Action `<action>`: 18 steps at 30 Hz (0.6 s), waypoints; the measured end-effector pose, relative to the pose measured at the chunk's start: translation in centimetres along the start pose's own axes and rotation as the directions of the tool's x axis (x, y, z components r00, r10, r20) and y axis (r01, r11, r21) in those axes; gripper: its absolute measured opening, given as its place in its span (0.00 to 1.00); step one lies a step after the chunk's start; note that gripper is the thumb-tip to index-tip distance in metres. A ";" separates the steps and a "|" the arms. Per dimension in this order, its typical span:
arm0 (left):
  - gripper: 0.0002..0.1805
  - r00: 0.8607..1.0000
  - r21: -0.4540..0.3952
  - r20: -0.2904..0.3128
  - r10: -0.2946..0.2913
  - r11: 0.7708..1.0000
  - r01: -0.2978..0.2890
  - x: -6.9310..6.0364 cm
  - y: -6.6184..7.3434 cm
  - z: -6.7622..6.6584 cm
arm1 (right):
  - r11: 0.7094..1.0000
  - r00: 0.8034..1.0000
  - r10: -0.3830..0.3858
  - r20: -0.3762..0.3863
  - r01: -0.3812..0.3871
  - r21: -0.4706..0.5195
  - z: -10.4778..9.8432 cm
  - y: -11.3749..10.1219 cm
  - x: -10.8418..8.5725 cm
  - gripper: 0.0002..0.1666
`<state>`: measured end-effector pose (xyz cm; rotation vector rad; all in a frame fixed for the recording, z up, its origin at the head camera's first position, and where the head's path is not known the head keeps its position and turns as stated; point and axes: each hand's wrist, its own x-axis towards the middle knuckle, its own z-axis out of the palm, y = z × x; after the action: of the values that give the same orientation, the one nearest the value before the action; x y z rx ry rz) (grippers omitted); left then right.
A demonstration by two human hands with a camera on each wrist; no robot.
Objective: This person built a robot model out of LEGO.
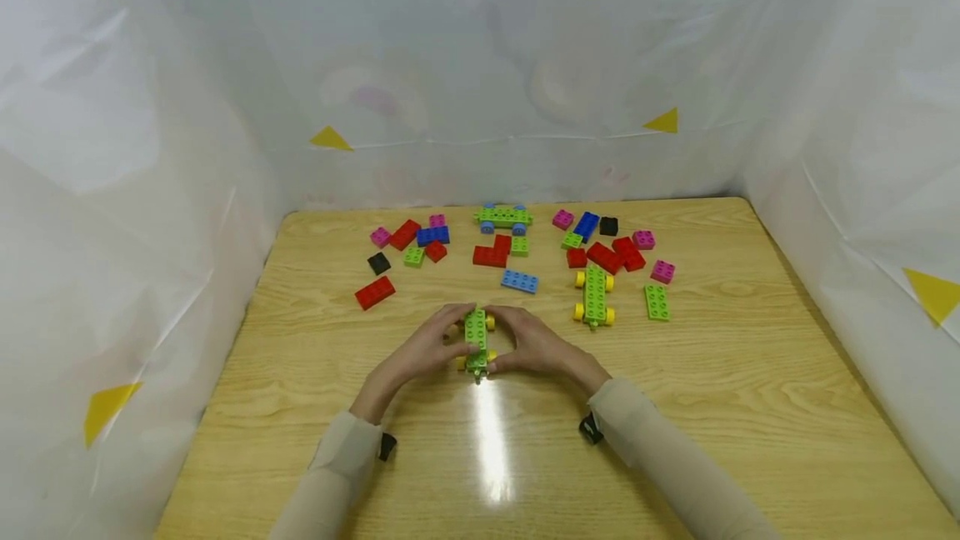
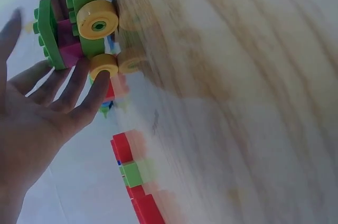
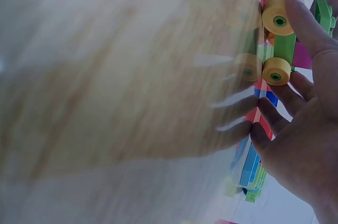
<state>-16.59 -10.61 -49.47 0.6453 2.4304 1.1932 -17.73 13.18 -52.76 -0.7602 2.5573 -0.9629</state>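
A toy car [image 1: 476, 327] with a light green base and yellow wheels stands at the table's middle, between both hands. Low in the left wrist view's car, a magenta brick [image 2: 71, 54] sits on the base, under a green studded brick [image 2: 47, 34]. My left hand [image 1: 431, 348] reaches in from the left; its fingertips touch the car's front end and its thumb is raised apart, above the green brick. From the other side my right hand [image 1: 536, 344] holds the car, thumb against the base near a yellow wheel [image 3: 275, 17], fingers around the front.
A second green car with yellow wheels [image 1: 595, 298] stands to the right, and one with blue wheels [image 1: 502, 218] at the back. Loose red, magenta, blue, green and black bricks lie beyond the hands, among them a light blue brick [image 1: 520, 281]. White sheeting [image 1: 480, 90] encloses the table.
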 end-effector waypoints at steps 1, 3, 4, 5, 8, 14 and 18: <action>0.36 1.000 -0.019 -0.013 -0.006 1.000 0.006 0.1 -0.2 -0.1 | 1.000 1.000 0.000 -0.002 0.000 -0.001 0.0 0.0 0.0 0.59; 0.34 0.998 -0.058 -0.054 -0.015 0.998 0.012 0.5 -0.5 -0.2 | 1.000 1.000 0.001 -0.001 -0.001 0.000 -0.1 0.0 0.1 0.59; 0.33 0.996 -0.069 -0.082 -0.023 0.997 0.017 0.7 -0.7 -0.3 | 1.000 1.000 -0.001 -0.002 0.001 0.002 -0.1 0.0 0.1 0.59; 0.32 0.993 -0.076 -0.118 -0.027 0.997 0.018 0.9 -1.0 -0.5 | 1.000 1.000 -0.001 -0.001 0.001 0.004 -0.1 0.0 0.1 0.59; 0.29 0.969 -0.063 -0.244 -0.039 0.998 0.024 1.6 -1.7 -0.9 | 1.000 1.000 -0.003 0.002 0.003 0.003 -0.2 0.0 0.1 0.59; 0.24 0.902 -0.069 -0.421 -0.100 0.995 0.078 3.3 -3.0 -1.8 | 1.000 1.000 0.003 0.008 -0.003 0.023 -0.2 -0.1 0.0 0.60; 0.23 0.878 -0.060 -0.457 -0.140 0.990 0.127 4.4 -3.2 -2.2 | 1.000 1.000 -0.004 0.001 0.004 0.025 -0.1 -0.2 0.0 0.60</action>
<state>-22.12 -11.34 -51.27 0.1863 2.7765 1.4525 -17.68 13.12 -52.50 -0.7586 2.5392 -0.9937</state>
